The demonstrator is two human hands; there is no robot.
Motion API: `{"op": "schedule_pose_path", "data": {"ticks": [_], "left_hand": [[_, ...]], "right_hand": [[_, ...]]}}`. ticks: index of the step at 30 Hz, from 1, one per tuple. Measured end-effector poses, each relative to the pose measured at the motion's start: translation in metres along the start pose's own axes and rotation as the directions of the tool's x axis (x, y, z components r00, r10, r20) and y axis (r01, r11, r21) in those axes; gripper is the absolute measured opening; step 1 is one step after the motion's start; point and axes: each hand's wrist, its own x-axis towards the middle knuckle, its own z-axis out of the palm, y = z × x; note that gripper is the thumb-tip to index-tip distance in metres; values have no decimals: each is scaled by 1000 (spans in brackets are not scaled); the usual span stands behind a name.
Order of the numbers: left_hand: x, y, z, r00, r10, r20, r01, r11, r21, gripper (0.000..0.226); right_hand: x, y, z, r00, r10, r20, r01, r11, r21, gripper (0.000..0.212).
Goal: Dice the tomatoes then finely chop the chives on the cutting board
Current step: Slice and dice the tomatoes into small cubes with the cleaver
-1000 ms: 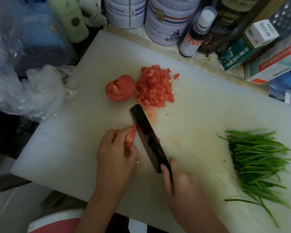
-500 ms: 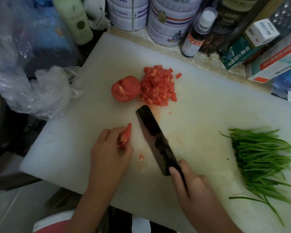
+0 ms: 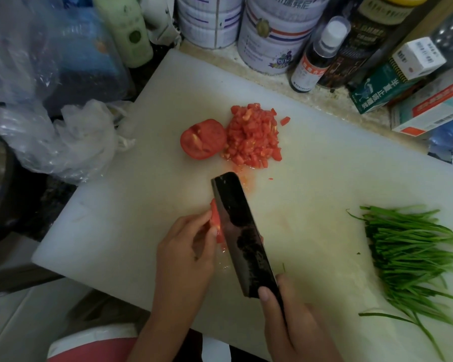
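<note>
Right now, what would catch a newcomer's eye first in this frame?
A dark cleaver in the right hand rests against a tomato slice the left hand pinches, centre frame. Behind lies a red pile of diced tomato beside a tomato half; uncut chives lie right.

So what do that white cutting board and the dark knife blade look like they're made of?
The cutting board looks like plastic: uniformly white, matte, with faint scuffs and pink tomato staining. The knife blade seems to be metal with a dark, mottled, dull finish, perhaps carbon steel or a coating; the picture leaves that open.
</note>
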Motion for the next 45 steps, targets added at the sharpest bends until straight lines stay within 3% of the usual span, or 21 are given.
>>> {"op": "schedule_pose_path", "data": {"ticks": [3, 6, 9, 11, 17, 21, 24, 29, 32, 36, 39, 42, 45], "left_hand": [[0, 0, 1, 1000, 17, -18, -17, 1000, 9, 27], [-1, 1, 3, 999, 19, -27, -19, 1000, 6, 26], [-2, 4, 5, 999, 4, -31, -4, 1000, 7, 26], [-2, 5, 5, 999, -3, -36, 3, 1000, -6, 27], [-3, 5, 9, 998, -11, -56, 11, 1000, -5, 26], [-3, 4, 10, 997, 14, -82, -13, 1000, 6, 24], [-3, 2, 12, 994, 19, -105, -19, 1000, 1, 22], [-7, 0, 14, 988, 36, -150, -35, 999, 11, 20], [-7, 0, 16, 986, 37, -160, -34, 999, 22, 17], [-9, 1, 18, 985, 36, -171, -36, 999, 0, 19], [-12, 0, 18, 987, 32, -158, -34, 999, -10, 22], [-19, -3, 16, 998, 25, -55, -29, 998, -64, 35], [-23, -4, 15, 995, 90, -42, -90, 996, -7, 38]], "right_hand": [[-1, -3, 5, 995, 69, 74, -68, 998, -17, 65], [3, -10, 7, 997, 55, 44, -54, 998, -13, 49], [2, -6, 10, 988, -135, -69, 123, 979, -160, 27], [0, -8, 8, 995, -93, -39, 87, 989, -123, 32], [-1, -9, 11, 999, -27, 46, 38, 965, -259, 43], [1, -13, 14, 998, -29, 48, 41, 959, -282, 32], [0, -11, 15, 998, -50, 46, 62, 949, -309, 46], [2, -9, 18, 993, 23, 114, 19, 933, -360, 49], [8, -11, 26, 996, 53, 76, -21, 927, -373, 69], [24, -13, 36, 999, 19, 51, 3, 919, -395, 32], [41, -22, 37, 994, -102, 49, 112, 954, -278, 30], [46, -19, 32, 987, -153, 51, 160, 975, -155, 27], [39, -13, 34, 990, -117, 75, 134, 945, -299, 19]]}}
